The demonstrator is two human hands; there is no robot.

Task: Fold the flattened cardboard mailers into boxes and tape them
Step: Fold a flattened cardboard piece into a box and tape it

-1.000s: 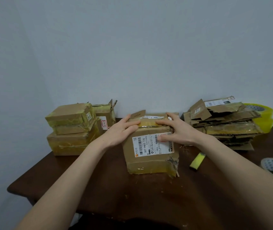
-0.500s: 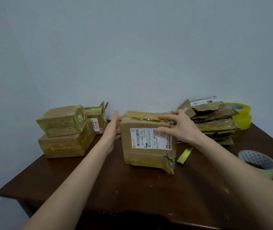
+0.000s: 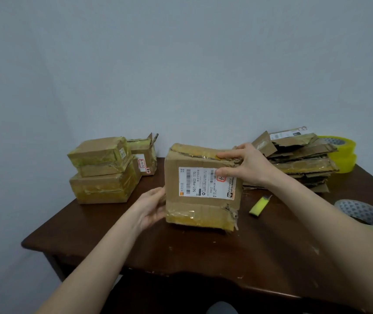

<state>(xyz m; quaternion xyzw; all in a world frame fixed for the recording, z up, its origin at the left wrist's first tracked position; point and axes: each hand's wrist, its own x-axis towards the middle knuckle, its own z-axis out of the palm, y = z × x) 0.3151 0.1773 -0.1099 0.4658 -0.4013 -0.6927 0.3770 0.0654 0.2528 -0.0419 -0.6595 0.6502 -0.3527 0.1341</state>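
A folded cardboard box point(image 3: 194, 214) with a white shipping label and yellowish tape stands tilted on the dark wooden table point(image 3: 181, 252), at its middle. My right hand point(image 3: 244, 164) grips its upper right corner, fingers along the taped top edge and thumb on the label. My left hand point(image 3: 151, 207) cups the box's lower left side, fingers behind it. A stack of flattened cardboard mailers point(image 3: 299, 159) lies behind the box to the right.
Three taped boxes point(image 3: 104, 171) are piled at the back left. Yellow tape rolls point(image 3: 342, 152) sit behind the flat stack, a clear tape roll point(image 3: 362, 214) at the right edge. A yellow box cutter point(image 3: 259, 206) lies right of the box.
The box has been turned and lifted at one side. My left hand slid from the top down to the lower left side; my right hand stayed on the upper right corner.
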